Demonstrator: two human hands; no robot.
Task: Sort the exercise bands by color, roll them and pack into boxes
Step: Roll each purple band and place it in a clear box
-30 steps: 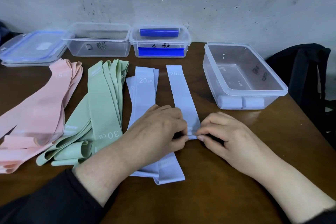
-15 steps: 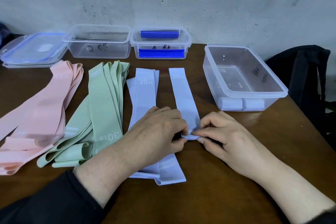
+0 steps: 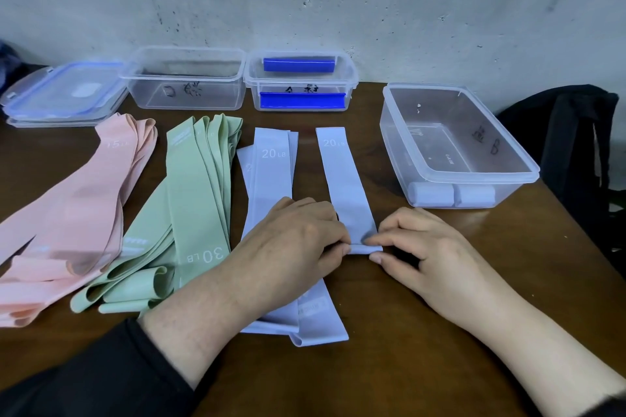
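A single light blue band [image 3: 342, 176] marked 20 LB lies lengthwise on the brown table. Its near end is curled into a small roll, pinched from the left by my left hand [image 3: 298, 240] and from the right by my right hand [image 3: 423, 247]. Under my left wrist lies a pile of blue bands [image 3: 271, 173]. Left of it are a pile of green bands [image 3: 200, 200] marked 30 LB and a pile of pink bands [image 3: 78, 210]. A clear box [image 3: 508, 176] at the right holds two rolled blue bands [image 3: 450, 195].
Two more clear boxes stand at the back by the wall: a plain one [image 3: 186, 81] and one with blue clips [image 3: 301, 85]. Stacked lids [image 3: 64, 95] lie at the back left. A black bag [image 3: 572, 145] sits off the table's right edge.
The rolled end of the single blue band has grown slightly as both hands turned it away from me. The camera view shifted a little.
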